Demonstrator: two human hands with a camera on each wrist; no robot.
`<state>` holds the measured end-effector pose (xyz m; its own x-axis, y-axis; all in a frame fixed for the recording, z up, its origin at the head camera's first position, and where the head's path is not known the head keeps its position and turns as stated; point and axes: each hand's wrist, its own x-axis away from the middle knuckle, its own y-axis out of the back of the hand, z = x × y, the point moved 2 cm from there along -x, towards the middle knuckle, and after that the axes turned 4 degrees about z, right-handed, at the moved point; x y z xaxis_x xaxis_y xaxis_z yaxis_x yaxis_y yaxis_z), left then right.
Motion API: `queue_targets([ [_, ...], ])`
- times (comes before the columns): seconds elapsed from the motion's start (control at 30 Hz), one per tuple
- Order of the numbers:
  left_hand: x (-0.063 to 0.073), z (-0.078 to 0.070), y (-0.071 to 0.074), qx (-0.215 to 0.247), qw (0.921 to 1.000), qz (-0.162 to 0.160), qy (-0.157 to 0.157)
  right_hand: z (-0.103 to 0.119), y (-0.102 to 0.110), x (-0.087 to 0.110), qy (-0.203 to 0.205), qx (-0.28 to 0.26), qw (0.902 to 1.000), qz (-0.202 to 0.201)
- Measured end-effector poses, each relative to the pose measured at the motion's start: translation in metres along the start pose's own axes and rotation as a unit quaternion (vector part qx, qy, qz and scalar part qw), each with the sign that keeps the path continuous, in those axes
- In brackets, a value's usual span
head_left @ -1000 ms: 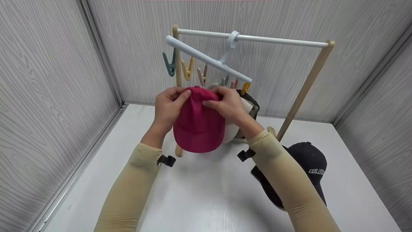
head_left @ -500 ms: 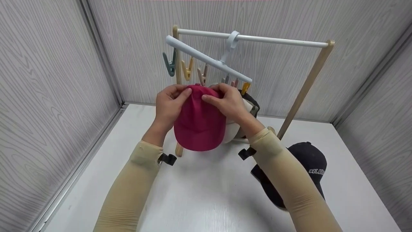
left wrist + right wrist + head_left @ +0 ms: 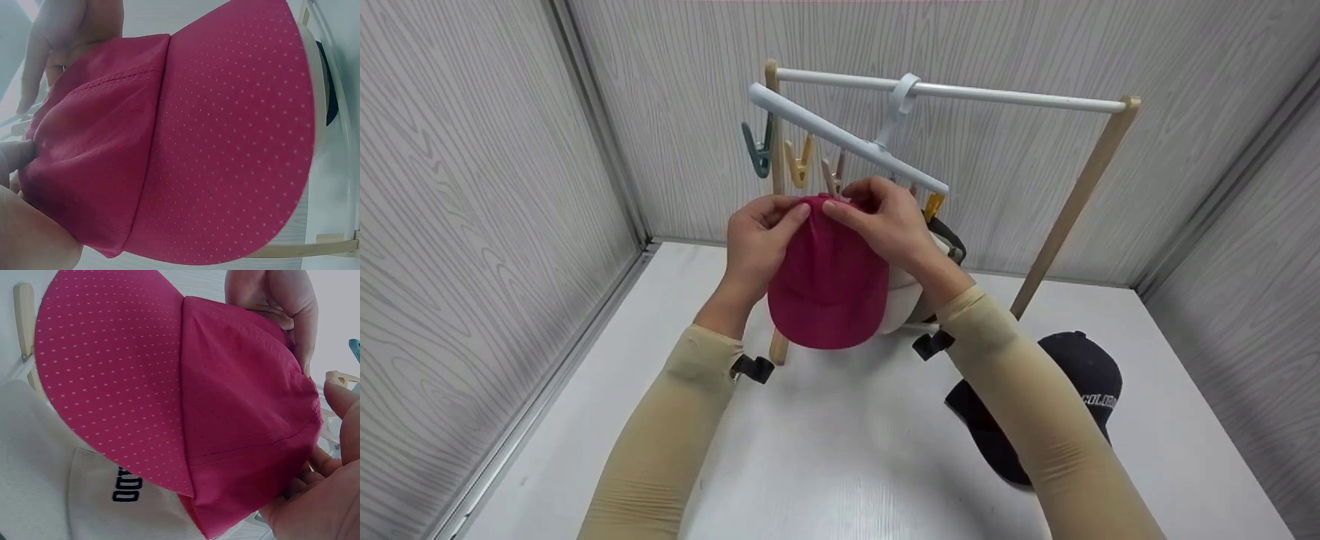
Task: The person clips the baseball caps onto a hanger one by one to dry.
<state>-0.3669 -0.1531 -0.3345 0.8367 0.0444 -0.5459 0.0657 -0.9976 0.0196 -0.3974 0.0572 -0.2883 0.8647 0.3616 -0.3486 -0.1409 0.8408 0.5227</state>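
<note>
Pink cap (image 3: 829, 285) held up over bench (image 3: 825, 450), brim down, in front of pale cap (image 3: 903, 306), nr pinkish clip (image 3: 835, 174) on white hanger (image 3: 840, 136). L hand (image 3: 756, 244): thumb & fingers pinched on crown's L side, nr top. R hand (image 3: 896, 229): fingers part-curled behind crown's R side, thumb looks apart from cloth in R-wrist view; can't tell if gripping. Teal clip (image 3: 759, 154), yellow clip (image 3: 798, 165) also on hanger, up-L of cap. Black cap (image 3: 1080, 367) on bench, far R, partly hid by R sleeve (image 3: 1027, 397).
</note>
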Motion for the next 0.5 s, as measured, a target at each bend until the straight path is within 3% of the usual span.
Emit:
queue_targets([
  [0.5, -0.001, 0.005, 0.002, -0.008, 0.9999, 0.003, 0.008, 0.025, -0.018, -0.018, -0.032, 0.028, 0.9959, -0.08],
])
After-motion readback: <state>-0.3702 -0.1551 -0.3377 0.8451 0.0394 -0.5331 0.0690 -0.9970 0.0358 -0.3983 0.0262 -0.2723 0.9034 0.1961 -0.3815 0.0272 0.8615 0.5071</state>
